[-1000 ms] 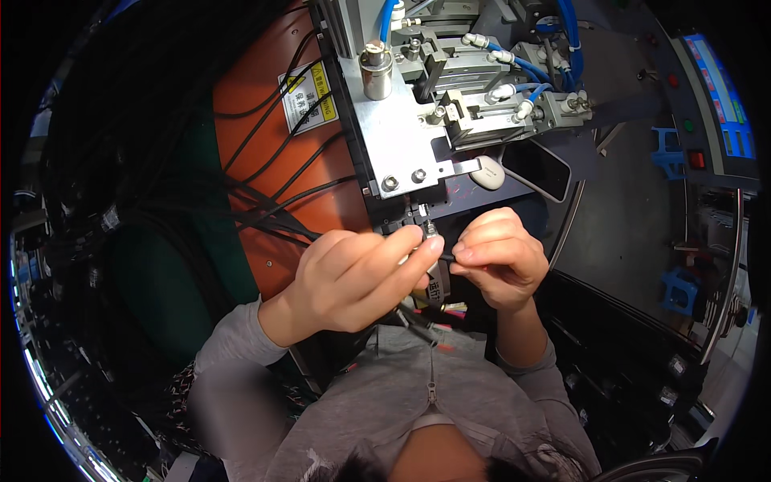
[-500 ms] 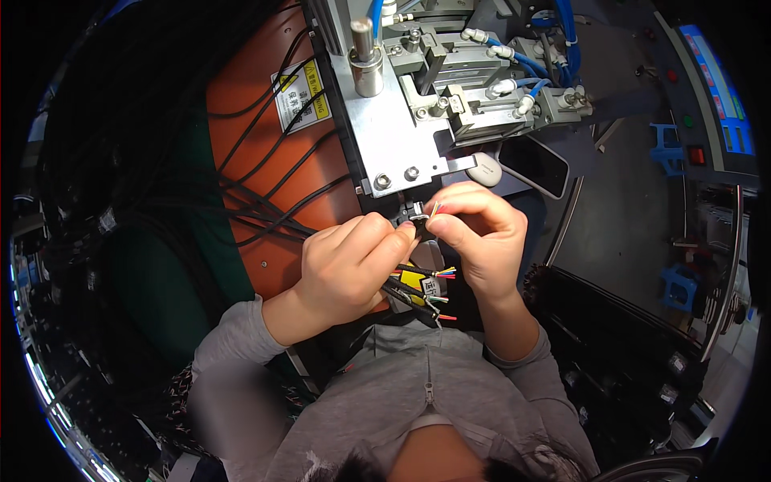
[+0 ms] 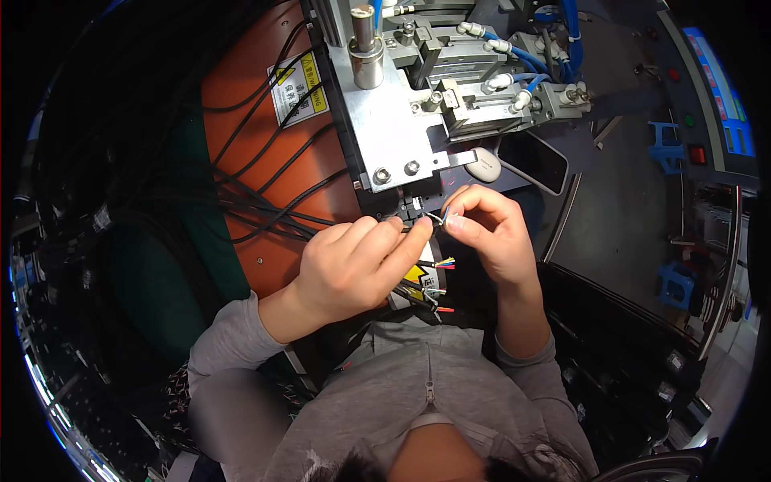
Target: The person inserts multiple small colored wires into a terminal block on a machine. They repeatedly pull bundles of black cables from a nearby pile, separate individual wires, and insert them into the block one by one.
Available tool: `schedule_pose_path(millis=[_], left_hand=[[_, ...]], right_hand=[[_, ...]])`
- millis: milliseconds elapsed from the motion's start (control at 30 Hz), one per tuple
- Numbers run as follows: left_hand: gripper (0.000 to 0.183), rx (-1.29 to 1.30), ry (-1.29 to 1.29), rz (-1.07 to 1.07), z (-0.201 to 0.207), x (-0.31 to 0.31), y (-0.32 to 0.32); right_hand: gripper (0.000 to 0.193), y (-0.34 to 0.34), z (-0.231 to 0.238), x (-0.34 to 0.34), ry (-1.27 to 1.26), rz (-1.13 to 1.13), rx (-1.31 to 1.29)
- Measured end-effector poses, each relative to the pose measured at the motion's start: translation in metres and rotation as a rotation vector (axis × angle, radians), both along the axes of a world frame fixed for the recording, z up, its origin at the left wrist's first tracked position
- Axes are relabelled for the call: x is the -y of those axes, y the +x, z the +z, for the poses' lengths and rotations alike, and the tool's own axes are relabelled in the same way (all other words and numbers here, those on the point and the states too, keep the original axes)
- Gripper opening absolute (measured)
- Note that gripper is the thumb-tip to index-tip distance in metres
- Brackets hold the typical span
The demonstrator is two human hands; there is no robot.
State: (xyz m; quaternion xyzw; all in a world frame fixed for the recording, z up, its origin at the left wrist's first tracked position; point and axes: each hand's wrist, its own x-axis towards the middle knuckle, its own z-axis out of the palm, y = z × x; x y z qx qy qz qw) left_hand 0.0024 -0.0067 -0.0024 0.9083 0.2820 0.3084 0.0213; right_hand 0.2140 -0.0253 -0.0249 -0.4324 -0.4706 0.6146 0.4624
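My left hand (image 3: 349, 261) is closed, its thumb and index finger pressed on the end of a black cable just below a small black fixture (image 3: 414, 206) with a pale piece on it. To its right, my right hand (image 3: 491, 233) pinches the thin coloured wires (image 3: 445, 215) that come out of that cable; white and blue ones show between the hands. Beneath the left hand lie more black cables, their stripped ends fanned into coloured wires (image 3: 444, 263) and red-tipped wires (image 3: 443, 309). The left fingers partly hide the held cable.
A machine with a shiny metal plate (image 3: 385, 120), cylinders and blue air tubes (image 3: 530, 60) stands just beyond my hands. Black cables (image 3: 273, 205) cross the orange panel (image 3: 233, 76) at left. A white rounded case (image 3: 483, 165) and a phone (image 3: 534, 161) lie right of the plate.
My right hand has shifted slightly right, drawing the wires a little away from the fixture. The left index finger has stretched further right along the cable.
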Motion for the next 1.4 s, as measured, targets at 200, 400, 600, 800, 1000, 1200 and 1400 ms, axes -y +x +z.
schedule_pose_path(millis=[200, 400, 600, 800, 1000, 1200, 1400], left_hand=[[0.034, -0.150, -0.053, 0.069, 0.000, 0.003, 0.006], [0.038, -0.220, -0.121, 0.169, 0.001, 0.010, 0.011], [0.039, -0.242, -0.130, 0.188, 0.001, 0.012, 0.012], [0.037, -0.197, -0.104, 0.176, 0.001, 0.007, 0.014], [0.032, -0.095, -0.097, 0.152, -0.005, 0.000, 0.009], [0.020, -0.073, -0.092, 0.161, -0.004, -0.003, 0.007], [0.018, -0.257, -0.142, 0.278, 0.007, 0.010, 0.002]], right_hand=[[0.006, -0.018, -0.006, -0.010, 0.482, -0.236, 0.650], [0.007, -0.028, -0.005, -0.012, 0.489, -0.233, 0.743], [0.008, -0.029, -0.013, -0.011, 0.578, -0.287, 0.693], [0.007, -0.029, -0.021, -0.012, 0.414, -0.289, 0.554], [0.008, -0.031, -0.036, -0.009, -0.152, -0.208, -0.098], [0.011, -0.038, -0.031, -0.008, 0.185, -0.321, 0.353], [0.006, -0.025, -0.033, -0.006, 0.156, -0.303, 0.110]])
